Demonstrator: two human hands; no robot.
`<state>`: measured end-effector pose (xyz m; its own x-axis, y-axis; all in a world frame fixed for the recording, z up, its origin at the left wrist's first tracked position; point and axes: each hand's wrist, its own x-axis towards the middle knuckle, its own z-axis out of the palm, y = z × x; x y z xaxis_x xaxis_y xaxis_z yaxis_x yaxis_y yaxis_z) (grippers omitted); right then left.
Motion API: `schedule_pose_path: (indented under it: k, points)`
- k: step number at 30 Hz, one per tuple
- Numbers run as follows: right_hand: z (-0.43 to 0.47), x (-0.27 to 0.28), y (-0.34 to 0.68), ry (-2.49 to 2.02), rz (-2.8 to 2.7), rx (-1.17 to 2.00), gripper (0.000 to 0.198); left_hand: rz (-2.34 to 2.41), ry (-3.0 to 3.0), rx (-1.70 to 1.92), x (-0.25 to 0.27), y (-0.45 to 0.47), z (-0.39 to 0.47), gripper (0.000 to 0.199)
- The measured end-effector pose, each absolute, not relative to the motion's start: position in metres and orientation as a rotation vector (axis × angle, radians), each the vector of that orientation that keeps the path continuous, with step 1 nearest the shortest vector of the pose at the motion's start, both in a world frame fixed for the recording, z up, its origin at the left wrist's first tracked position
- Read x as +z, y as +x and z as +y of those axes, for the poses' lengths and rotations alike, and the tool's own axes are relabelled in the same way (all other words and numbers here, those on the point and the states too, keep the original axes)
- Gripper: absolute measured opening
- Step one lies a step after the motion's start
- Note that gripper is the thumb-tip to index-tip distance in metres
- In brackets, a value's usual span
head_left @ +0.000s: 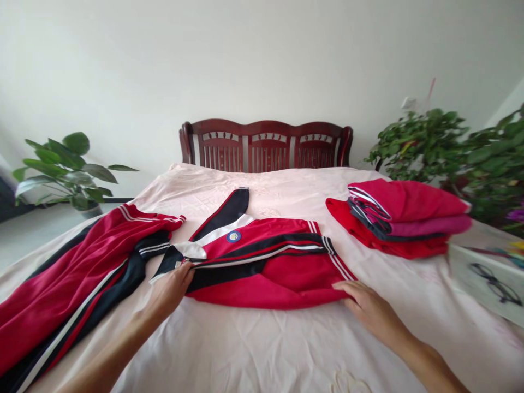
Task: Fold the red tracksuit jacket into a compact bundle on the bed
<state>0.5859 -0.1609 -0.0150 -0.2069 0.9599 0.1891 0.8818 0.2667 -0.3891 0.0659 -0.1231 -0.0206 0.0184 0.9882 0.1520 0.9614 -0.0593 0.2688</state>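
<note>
A person's left hand (pixel 174 286) pinches the collar end of a red track jacket (pixel 266 262) lying folded at the middle of the bed (pixel 254 349), while the right hand (pixel 364 303) presses flat, fingers extended, on the jacket's hem corner. The fabric looks soft, light and slippery, best gripped at seams. Left of the jacket sprawl red track trousers (pixel 69 284); right of it sits 1 stack of folded clothes (pixel 401 218), nothing obstructing.
</note>
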Motion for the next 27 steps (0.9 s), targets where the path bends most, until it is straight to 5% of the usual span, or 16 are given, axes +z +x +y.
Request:
schedule_pose_path:
  k: [5, 16, 22, 27]
  points:
    - [-0.094, 0.007, 0.580, -1.777, -2.126, 0.291, 0.027, 2.219, 1.910, 0.828, -0.021, 0.049, -0.100, 0.037]
    - [-0.047, -0.002, 0.582, -1.843, -2.084, 0.144, 0.021, 2.384, 1.897, 0.243, -0.013, 0.062, -0.107, 0.046]
    - [-0.036, -0.003, 0.572, -1.658, -2.437, -0.057, 0.065, 2.325, 1.963, 0.355, -0.014, 0.066, -0.106, 0.041]
    - [-0.013, 0.020, 0.562, -1.736, -2.354, -0.311, 0.042, 2.279, 2.014, 0.564, -0.013, 0.065, -0.104, 0.021]
